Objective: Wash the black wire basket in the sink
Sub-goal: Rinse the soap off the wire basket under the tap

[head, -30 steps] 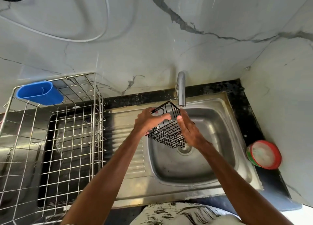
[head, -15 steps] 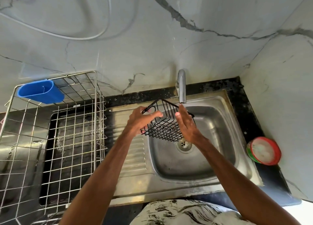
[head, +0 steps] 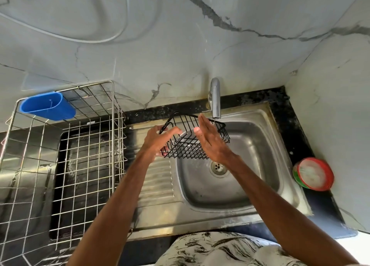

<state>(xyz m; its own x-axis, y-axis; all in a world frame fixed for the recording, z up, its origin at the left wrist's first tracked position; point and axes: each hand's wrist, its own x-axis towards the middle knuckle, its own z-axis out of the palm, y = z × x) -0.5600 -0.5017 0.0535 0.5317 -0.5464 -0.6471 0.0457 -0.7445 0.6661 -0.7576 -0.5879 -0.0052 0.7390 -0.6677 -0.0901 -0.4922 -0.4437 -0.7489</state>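
Note:
The black wire basket (head: 188, 143) hangs in the air over the back left corner of the steel sink (head: 258, 145), just below the tap (head: 215, 97). My left hand (head: 158, 140) grips its left end, thumb over the rim and fingers underneath. My right hand (head: 210, 139) lies with straight fingers against the basket's near side, fingertips at the top rim. No water stream is plainly visible from the tap. The sink drain (head: 218, 167) sits below the basket.
A large steel wire dish rack (head: 84, 165) stands left of the sink, with a blue plastic holder (head: 47, 105) hung on its back corner. A red and green round tub (head: 314, 174) sits on the black counter (head: 290, 125) at the right. Marble walls close the back and right.
The basket has been lifted and shifted left, its opening now turned more upward. Both hands moved with it; my right hand's fingers have straightened along its side.

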